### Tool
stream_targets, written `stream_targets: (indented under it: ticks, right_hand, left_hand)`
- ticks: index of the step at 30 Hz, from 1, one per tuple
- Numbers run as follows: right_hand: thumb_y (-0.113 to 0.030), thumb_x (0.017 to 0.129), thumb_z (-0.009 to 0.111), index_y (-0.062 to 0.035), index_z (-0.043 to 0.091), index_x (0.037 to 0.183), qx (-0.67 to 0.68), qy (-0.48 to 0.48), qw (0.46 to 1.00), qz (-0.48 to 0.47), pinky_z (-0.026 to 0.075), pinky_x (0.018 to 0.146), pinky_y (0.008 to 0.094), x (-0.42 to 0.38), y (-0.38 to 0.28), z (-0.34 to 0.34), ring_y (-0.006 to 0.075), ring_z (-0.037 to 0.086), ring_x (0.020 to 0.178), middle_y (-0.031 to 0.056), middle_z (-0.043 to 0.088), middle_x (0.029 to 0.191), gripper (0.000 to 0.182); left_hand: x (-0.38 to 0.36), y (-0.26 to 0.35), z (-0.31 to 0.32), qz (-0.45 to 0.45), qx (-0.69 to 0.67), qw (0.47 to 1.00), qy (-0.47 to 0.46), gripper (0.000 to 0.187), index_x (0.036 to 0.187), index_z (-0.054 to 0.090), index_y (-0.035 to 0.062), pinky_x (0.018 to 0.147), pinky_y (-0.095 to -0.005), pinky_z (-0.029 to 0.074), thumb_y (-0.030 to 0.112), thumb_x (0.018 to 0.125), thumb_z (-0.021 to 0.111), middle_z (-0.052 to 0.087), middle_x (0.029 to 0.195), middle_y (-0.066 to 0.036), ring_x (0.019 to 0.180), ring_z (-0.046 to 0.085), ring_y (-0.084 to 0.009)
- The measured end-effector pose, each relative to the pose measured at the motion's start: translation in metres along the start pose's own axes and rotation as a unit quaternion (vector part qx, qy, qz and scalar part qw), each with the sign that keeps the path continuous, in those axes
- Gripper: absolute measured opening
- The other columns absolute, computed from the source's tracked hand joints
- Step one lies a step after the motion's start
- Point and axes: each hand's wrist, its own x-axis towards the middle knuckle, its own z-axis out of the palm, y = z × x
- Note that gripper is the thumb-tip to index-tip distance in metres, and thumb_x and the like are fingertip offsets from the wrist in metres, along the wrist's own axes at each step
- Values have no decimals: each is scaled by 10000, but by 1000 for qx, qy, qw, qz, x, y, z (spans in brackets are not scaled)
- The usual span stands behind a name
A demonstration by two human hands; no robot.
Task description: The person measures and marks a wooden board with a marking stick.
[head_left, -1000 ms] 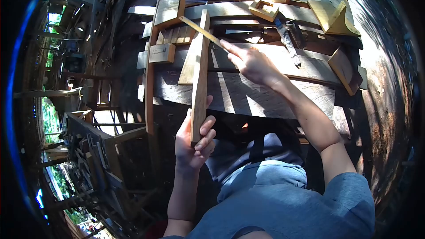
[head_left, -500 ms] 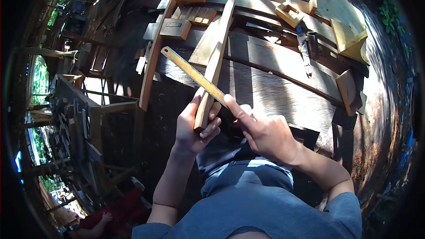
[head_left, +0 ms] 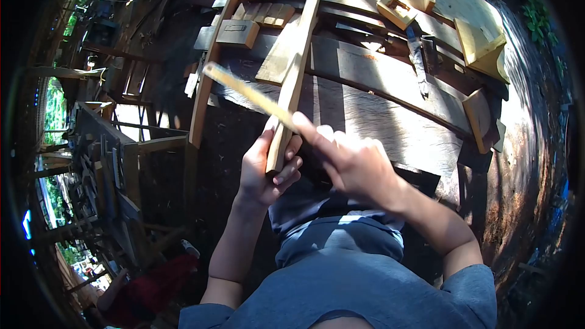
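My left hand (head_left: 263, 167) is wrapped round the near end of a long wooden bar (head_left: 294, 76), which slants up and away over the bench. Across the bar lies a flat, yellowish ruler-like strip (head_left: 247, 91), blurred now, with a hole near its far end. My right hand (head_left: 347, 155) grips the strip's near end, the index finger stretched along it and the other fingers curled. Where the strip crosses the bar, just above my left hand, the two appear to touch. The strip's end under my right hand is hidden.
Beyond my hands is a wooden bench top (head_left: 372, 119) with planks, wooden blocks (head_left: 237, 32), a wooden hand plane (head_left: 396, 11) and a narrow dark tool (head_left: 418, 64). At left stands a wooden frame (head_left: 158, 146). A person in red (head_left: 155, 286) is at lower left.
My right hand and the ruler-like strip have shifted left across the bar, and the strip is blurred. My left hand still holds the bar; the whole view has shifted slightly.
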Motion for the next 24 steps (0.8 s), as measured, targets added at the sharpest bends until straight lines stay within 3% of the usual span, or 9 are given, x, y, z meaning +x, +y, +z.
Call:
stream_targets:
  ticks: [3,7,8,9,13,16,19,21,24]
  right_hand:
    - [-248,946,518,-141,550,1246,7,15,993,118,552,578,453,58,57,5,336,670,624,163,664,716,320]
    - [-257,972,464,-75,583,1146,96,-93,958,253,546,560,444,102,74,-12,308,675,601,170,660,673,278]
    - [-269,972,457,-139,456,1403,-85,5,989,120,507,515,468,90,82,13,353,639,562,183,622,629,451]
    - [-227,948,507,-135,367,1476,-32,-7,994,108,524,539,478,67,54,8,351,647,580,177,626,637,554]
    - [-179,916,569,-172,395,1467,-5,2,998,55,552,592,465,15,12,5,368,655,641,188,651,750,578]
    - [-256,973,485,-209,455,1429,18,-56,983,176,518,551,449,63,45,-5,355,646,611,189,644,710,459]
    - [-147,921,446,-189,373,1502,-35,11,985,169,495,506,384,123,98,-1,224,629,520,143,635,634,587]
    - [-211,917,484,-189,559,1293,82,11,977,198,555,555,415,111,98,-7,287,685,602,141,684,717,384]
    - [-250,958,498,-187,467,1416,-139,17,984,112,544,525,439,61,56,5,317,663,564,115,655,644,464]
  left_hand:
    - [1,0,1,4,29,999,-14,297,1125,443,100,319,-180,288,342,1069,279,451,760,-44,391,328,-77]
    - [0,2,-4,7,30,999,-29,267,1143,444,120,316,-184,285,324,1070,287,448,760,-42,387,332,-76]
    - [0,4,-3,3,21,999,-28,263,1157,442,123,315,-184,285,318,1070,288,448,762,-43,385,334,-76]
    - [1,7,-2,-1,12,1000,-28,260,1171,440,127,313,-185,285,313,1070,289,449,764,-44,383,337,-75]
    - [1,1,-4,4,20,1000,-16,273,1244,422,157,311,-189,285,326,1070,297,452,772,-46,383,332,-75]
    - [0,-2,2,7,54,998,10,278,1250,414,156,325,-187,299,334,1069,302,452,770,-44,393,341,-77]
    - [2,-5,-1,4,49,999,-15,290,1249,411,139,336,-188,309,338,1069,304,450,765,-42,402,349,-80]
    - [0,2,-1,-2,30,999,-29,295,1233,418,120,342,-191,310,337,1068,305,450,761,-40,403,346,-83]
    - [-1,4,1,1,52,998,-31,303,1218,421,109,347,-195,311,346,1065,310,456,772,-46,411,360,-91]
